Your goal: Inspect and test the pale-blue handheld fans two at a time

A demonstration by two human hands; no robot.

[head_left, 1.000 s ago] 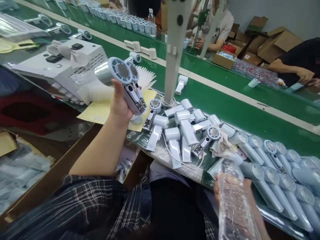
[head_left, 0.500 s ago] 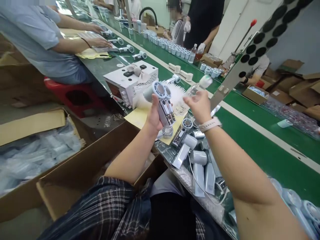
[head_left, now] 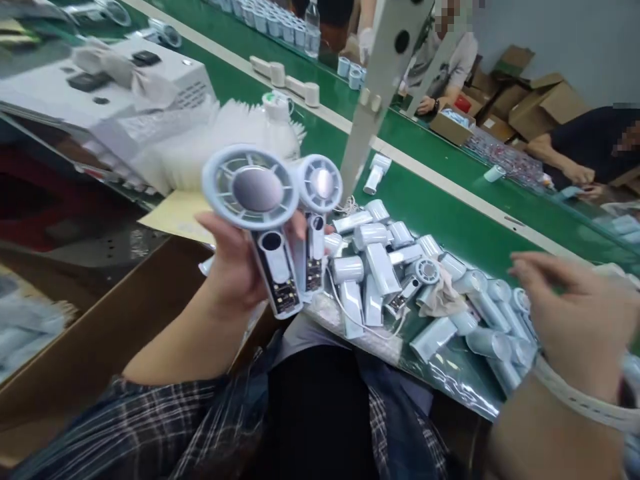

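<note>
My left hand [head_left: 233, 260] is wrapped round two handheld fans side by side, a nearer fan [head_left: 257, 190] and a second fan [head_left: 320, 187]. Both have pale blue round grilles facing up, and their handles show bare circuit boards at the lower end. My right hand [head_left: 575, 313], with a white wristband, is raised at the far right, somewhat blurred, its fingers loosely stretched to the left and nothing visible in them. Below and left of it lies a pile of fans [head_left: 383, 267]. A bottle with a white top [head_left: 277, 113] stands behind the held fans.
A white box-shaped machine [head_left: 115, 73] stands at the left beside a bundle of white bristle-like pieces [head_left: 225, 133]. A green conveyor belt [head_left: 435, 187] crosses behind, with a metal post [head_left: 367, 100]. Cardboard boxes [head_left: 125, 340] sit at lower left. Other people work across the belt.
My right hand has left the bottle and swung far to the right. My left hand still holds the two fans, now closer to the camera. The view has turned right.
</note>
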